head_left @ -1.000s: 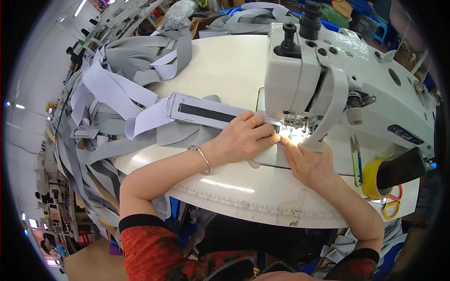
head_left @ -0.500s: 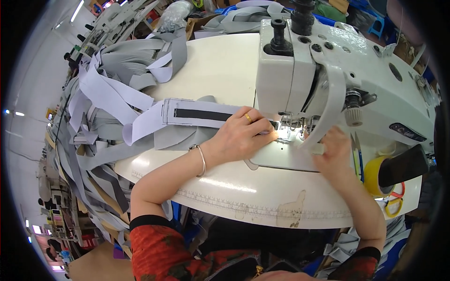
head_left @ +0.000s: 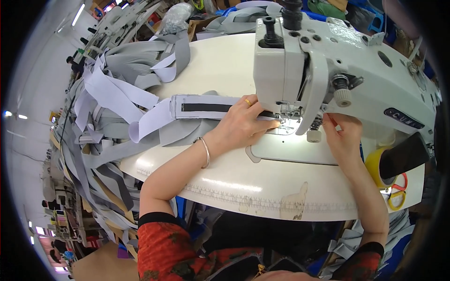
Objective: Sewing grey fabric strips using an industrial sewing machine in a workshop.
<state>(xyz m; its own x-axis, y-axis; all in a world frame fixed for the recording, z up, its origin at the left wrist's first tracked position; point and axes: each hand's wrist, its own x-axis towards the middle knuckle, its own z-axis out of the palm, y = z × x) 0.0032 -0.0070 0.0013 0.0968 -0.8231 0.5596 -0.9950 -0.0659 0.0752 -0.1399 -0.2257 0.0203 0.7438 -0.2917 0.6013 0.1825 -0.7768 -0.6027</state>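
Observation:
A light lavender-grey fabric strip [head_left: 159, 116] with a black band [head_left: 206, 107] along its middle runs to the needle area of a white sewing machine [head_left: 281, 70]. My left hand [head_left: 241, 121] lies on the strip's right end, fingers bent and thumb close beside the lit presser foot [head_left: 287, 112]; it holds the strip down on the machine bed. My right hand [head_left: 344, 136] is raised to the right of the needle, beside the tension knob [head_left: 342, 96]. Its fingertips are pinched together, and what they hold, if anything, cannot be made out.
Heaps of grey fabric strips [head_left: 129, 61] cover the table's left side and hang over its edge. At the right lie a yellow tape roll [head_left: 375, 166], a dark phone-like slab [head_left: 404, 159] and scissors with red and yellow handles [head_left: 397, 199]. A ruler scale [head_left: 225, 194] follows the front edge.
My right hand has moved right, away from the needle area, to beside the machine head. My left hand stays on the strip. The whole view has shifted slightly.

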